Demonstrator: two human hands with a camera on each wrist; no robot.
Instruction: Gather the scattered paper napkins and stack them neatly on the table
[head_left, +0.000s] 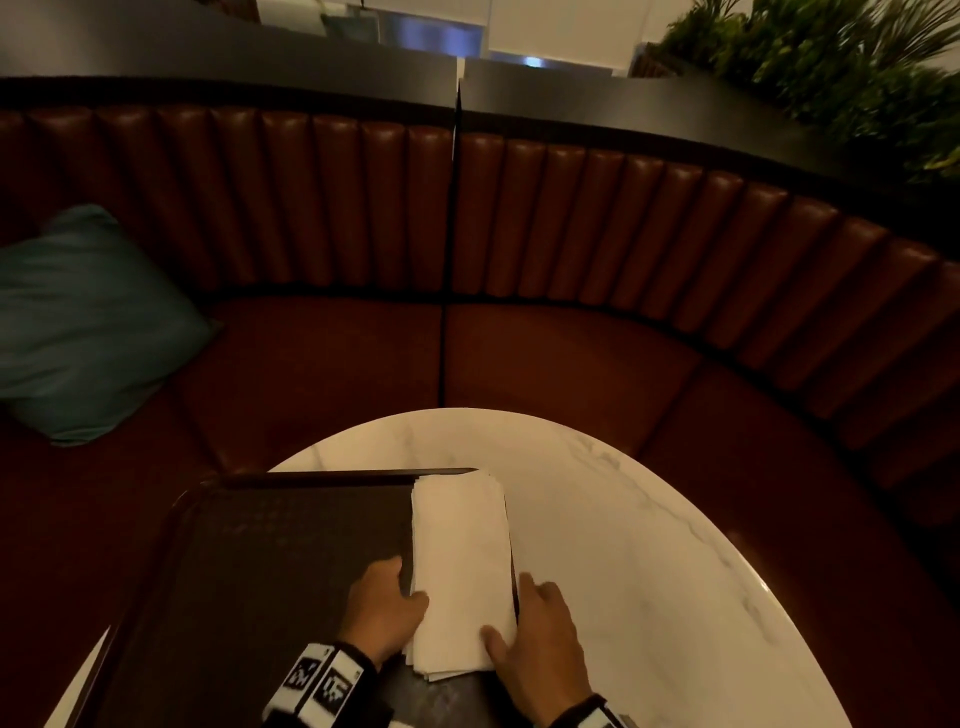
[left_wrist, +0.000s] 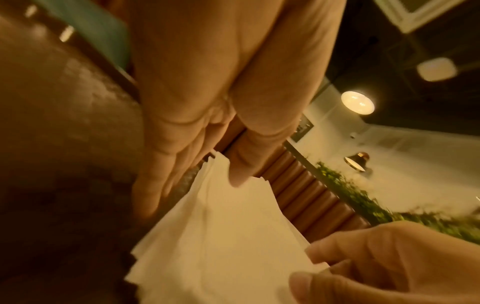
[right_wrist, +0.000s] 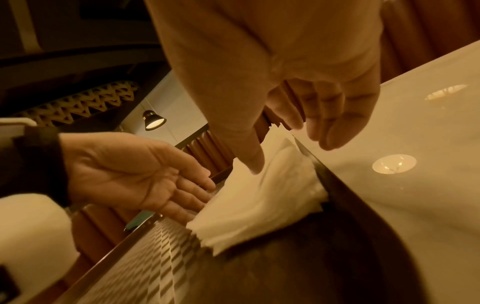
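Observation:
A stack of white paper napkins (head_left: 460, 566) lies along the right rim of a dark tray (head_left: 260, 571) on the white marble table (head_left: 649, 545). My left hand (head_left: 384, 608) sets straight fingers against the stack's left side, its thumb on the top sheet. My right hand (head_left: 540, 639) flanks the right side, with the thumb pressing on the top near the stack's near corner and the fingers relaxed over the tray rim. In the left wrist view, the left hand (left_wrist: 187, 164) touches the napkins (left_wrist: 221, 236). In the right wrist view, the right hand (right_wrist: 293, 115) hovers over the napkins (right_wrist: 259, 205).
The tray overhangs the round table's left edge. A curved brown leather bench (head_left: 545, 364) wraps round the far side, with a teal cushion (head_left: 88, 322) on it at the left. Green plants (head_left: 857, 67) stand behind the bench at the back right.

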